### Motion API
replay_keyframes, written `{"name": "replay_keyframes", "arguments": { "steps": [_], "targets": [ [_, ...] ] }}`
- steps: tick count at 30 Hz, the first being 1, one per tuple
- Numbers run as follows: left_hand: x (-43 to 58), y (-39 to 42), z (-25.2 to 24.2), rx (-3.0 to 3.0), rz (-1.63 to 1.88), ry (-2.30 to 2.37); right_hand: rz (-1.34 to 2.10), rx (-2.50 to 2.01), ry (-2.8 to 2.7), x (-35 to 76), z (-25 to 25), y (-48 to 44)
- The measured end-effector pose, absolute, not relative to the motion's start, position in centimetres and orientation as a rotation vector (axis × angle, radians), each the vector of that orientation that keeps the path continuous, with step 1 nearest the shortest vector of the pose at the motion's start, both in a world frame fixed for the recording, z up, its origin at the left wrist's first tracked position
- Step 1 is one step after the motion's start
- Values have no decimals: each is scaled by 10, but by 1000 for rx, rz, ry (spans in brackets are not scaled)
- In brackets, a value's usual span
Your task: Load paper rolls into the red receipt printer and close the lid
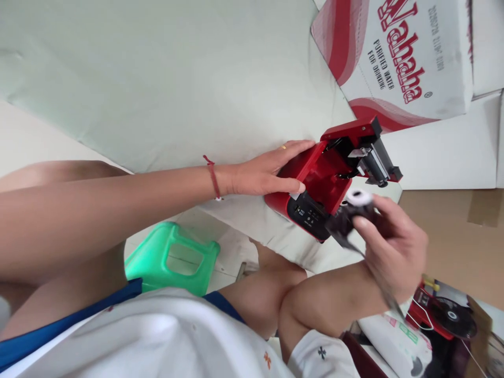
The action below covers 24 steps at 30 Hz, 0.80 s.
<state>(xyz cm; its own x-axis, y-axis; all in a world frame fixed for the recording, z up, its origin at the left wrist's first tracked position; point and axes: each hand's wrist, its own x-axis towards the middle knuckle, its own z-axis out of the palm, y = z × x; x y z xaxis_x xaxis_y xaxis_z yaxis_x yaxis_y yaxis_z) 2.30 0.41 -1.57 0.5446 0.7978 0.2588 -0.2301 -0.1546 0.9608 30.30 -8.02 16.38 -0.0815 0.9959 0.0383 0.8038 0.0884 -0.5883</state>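
A red printer (318, 173) stands on the pale cloth-covered surface, its hinged lid (366, 131) swung up and showing a grey and black roller mechanism. My left hand (268, 173) grips the printer's body, the thumb on the near edge by the black panel (309, 214) and the fingers over the far side. Just outside the printer's opening, my right hand (397, 241) holds a dark roll with a white core (356, 202), pinched between thumb and fingers. A loose dark strip trails from the roll down past my right wrist. Motion blurs the roll a little.
Behind the printer is a white and red water carton (397, 58), with a brown cardboard box (444, 226) to the right. A green plastic stool (177, 257) stands below the surface's edge. At lower right lie a white package (401, 341) and a red device with a black disc (452, 317).
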Motion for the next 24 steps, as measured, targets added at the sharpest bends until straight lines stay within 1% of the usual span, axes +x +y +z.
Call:
{"name": "replay_keyframes", "arguments": {
  "steps": [3,6,15,24],
  "targets": [
    [23,2,-13,1446,981,531,586,-1999,-1799,264,147,-65],
    [23,1,-14,1471,958,536,505,-2103,-1860,246,137,-56],
    [25,-3,-13,1489,977,552,349,-2153,-2022,245,122,-41],
    [26,-5,-7,1459,964,580,313,-2187,-2017,244,114,-34]
  ]
}}
